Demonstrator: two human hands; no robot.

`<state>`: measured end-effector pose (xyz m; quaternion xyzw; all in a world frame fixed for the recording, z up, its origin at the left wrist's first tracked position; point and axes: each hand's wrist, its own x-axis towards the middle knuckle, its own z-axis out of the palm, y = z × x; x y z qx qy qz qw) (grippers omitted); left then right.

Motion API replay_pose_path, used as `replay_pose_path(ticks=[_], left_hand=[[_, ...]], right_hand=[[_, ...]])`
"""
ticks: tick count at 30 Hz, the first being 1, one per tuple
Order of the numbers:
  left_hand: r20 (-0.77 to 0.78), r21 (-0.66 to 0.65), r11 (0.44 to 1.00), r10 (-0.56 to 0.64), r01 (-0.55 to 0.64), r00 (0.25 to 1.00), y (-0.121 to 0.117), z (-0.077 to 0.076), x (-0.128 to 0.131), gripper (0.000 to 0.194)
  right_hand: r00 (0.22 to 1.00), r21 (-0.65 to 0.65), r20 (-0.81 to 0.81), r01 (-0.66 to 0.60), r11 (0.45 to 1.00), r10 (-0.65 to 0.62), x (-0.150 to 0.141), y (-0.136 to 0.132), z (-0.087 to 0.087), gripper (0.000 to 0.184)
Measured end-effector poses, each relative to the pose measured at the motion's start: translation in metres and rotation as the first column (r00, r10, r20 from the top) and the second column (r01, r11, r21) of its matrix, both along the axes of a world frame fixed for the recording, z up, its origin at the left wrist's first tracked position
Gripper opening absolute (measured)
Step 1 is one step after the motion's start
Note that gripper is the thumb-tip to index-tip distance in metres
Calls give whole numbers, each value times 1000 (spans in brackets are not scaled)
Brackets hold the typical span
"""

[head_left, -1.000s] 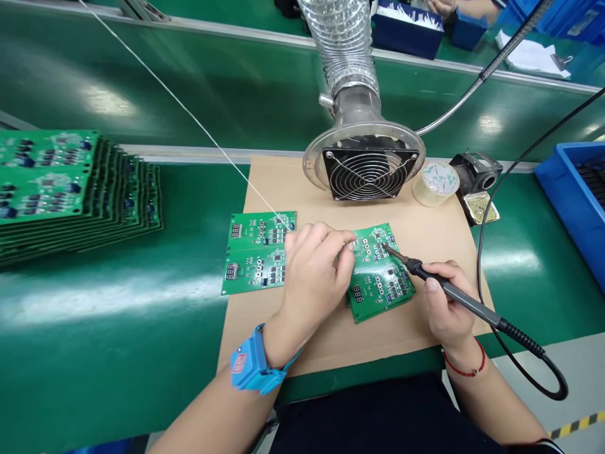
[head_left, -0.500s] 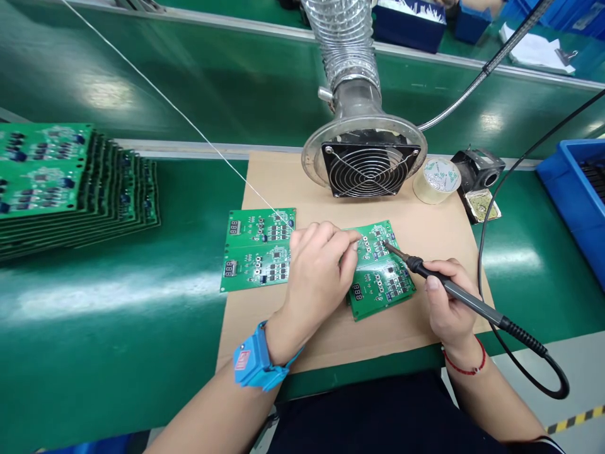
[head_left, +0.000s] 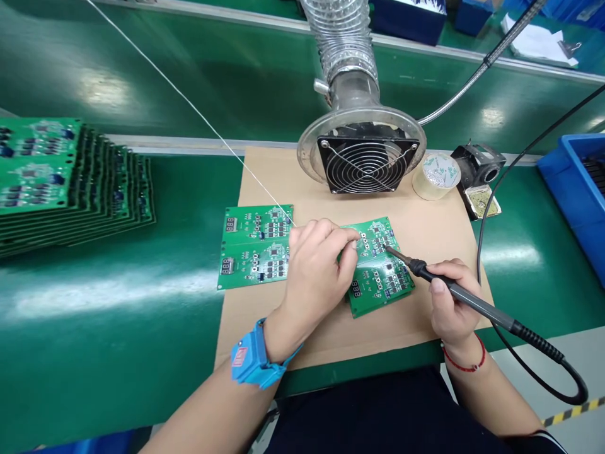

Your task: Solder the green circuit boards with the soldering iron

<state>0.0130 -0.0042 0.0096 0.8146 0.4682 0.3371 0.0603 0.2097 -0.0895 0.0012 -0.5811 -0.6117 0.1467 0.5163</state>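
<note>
My right hand (head_left: 454, 306) is closed around the dark handle of a soldering iron (head_left: 486, 309). The iron's tip is at small parts on the upper right of a green circuit board (head_left: 371, 304), which lies slightly turned on the cardboard and looks stacked on another. My left hand (head_left: 317, 265) rests over that board's left side, fingers curled and pinched. A thin strand of solder wire (head_left: 198, 113) runs down from the upper left into this hand; its end is hidden. Beside it, partly covered by the hand, lies a second circuit board (head_left: 246, 252).
A fume extractor fan (head_left: 368, 165) hangs just beyond the boards. Behind it stand a tape roll (head_left: 435, 176) and an iron stand with sponge (head_left: 479, 183). Stacked circuit boards (head_left: 35, 183) fill the left; a blue bin (head_left: 567, 170) is at right. Cardboard (head_left: 255, 343) covers the bench.
The whole view has shifted slightly. The iron's cable loop has swung a little to the right; its tip stays on the same area of the board. Both hands keep nearly the same pose.
</note>
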Motion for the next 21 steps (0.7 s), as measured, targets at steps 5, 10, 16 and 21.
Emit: replay_pose_path(ticks=[5, 10, 16, 21], left_hand=[[-23, -36, 999, -31, 30, 999, -1, -3, 2, 17], [-79, -23, 998, -67, 65, 995, -4, -4, 4, 16], [-50, 71, 996, -43, 46, 998, -2, -4, 4, 14], [-33, 92, 995, -40, 43, 999, -2, -3, 4, 14]], right_hand=[[1000, -30, 17, -6, 1000, 6, -1, 1, 1, 12], [1000, -3, 15, -20, 1000, 20, -1, 2, 1, 11], [999, 25, 21, -25, 999, 24, 0, 2, 0, 12], [1000, 77, 15, -7, 997, 6, 1, 0, 0, 14]])
